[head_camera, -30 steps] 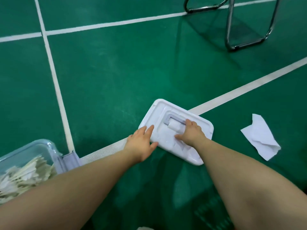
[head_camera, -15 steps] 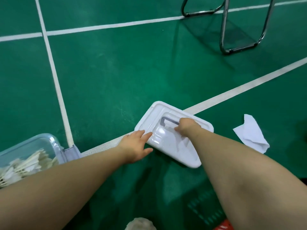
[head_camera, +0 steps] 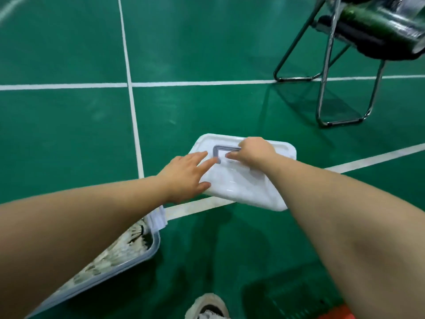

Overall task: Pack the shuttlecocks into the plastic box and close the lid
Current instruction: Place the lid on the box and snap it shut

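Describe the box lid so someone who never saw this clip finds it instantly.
On the green court floor, look just beyond the clear plastic box of shuttlecocks. The lid is the flat white rounded rectangle that the left hand and right hand touch, alone in having a grey handle.

The right hand [head_camera: 254,153] grips the white lid's [head_camera: 241,187] grey handle [head_camera: 216,150], the left hand [head_camera: 184,178] touching its seemingly raised edge with straight fingers [head_camera: 199,155].

Lid [head_camera: 239,185]: milky white plastic, smooth, glossy. Handle [head_camera: 221,148]: grey plastic, satin. Box [head_camera: 138,261]: clear plastic, smooth, light sheen on rim. Shuttlecocks [head_camera: 119,252]: white feather, matt. Floor [head_camera: 207,42]: green synthetic court surface, fine-grained, soft sheen; lines [head_camera: 69,86] white paint. Chair frame [head_camera: 323,88]: chromed metal tube, shiny.
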A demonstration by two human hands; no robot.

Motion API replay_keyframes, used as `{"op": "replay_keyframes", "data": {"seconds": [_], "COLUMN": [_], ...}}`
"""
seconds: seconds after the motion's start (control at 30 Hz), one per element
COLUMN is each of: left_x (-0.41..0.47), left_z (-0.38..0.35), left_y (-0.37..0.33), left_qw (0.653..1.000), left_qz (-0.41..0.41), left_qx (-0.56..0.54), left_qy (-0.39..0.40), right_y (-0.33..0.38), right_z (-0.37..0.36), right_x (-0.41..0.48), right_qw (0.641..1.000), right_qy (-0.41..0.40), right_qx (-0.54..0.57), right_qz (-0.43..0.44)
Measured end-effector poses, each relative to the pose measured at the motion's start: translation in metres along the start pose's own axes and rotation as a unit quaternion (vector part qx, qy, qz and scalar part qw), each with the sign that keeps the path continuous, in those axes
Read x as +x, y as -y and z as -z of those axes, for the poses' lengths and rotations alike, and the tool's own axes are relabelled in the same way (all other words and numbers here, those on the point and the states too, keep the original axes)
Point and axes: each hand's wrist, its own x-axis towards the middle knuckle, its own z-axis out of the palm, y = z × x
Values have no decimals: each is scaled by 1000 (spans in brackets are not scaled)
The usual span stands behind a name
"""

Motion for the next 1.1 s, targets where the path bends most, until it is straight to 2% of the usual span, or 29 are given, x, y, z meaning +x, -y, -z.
{"op": "replay_keyframes", "data": {"seconds": [0.13, 0.3, 0.4, 0.5, 0.8, 1.1], "left_x": [-51, -129, -166, -201, -261, -276], "left_z": [26, 36, 33, 20, -54, -91], "left_y": [40, 100, 122, 133, 121, 122], "left_qw": [995, 984, 984, 989, 987, 985], "left_qz": [12, 15, 39, 81, 155, 161], "left_qx": [74, 173, 170, 120, 19, 21], "left_qy": [-67, -36, -20, -18, -30, -50], "right_y": [80, 175, 217, 250, 288, 294], "right_z": [17, 4, -10, -25, -86, -122], "right_x": [-10, -17, -26, -36, -59, -61], "right_qw": [995, 978, 971, 962, 939, 936], "right_qy": [-23, -3, 15, 27, 86, 106], "right_qx": [14, 33, 36, 33, 9, 11], "right_qz": [100, 204, 236, 268, 334, 335]}}
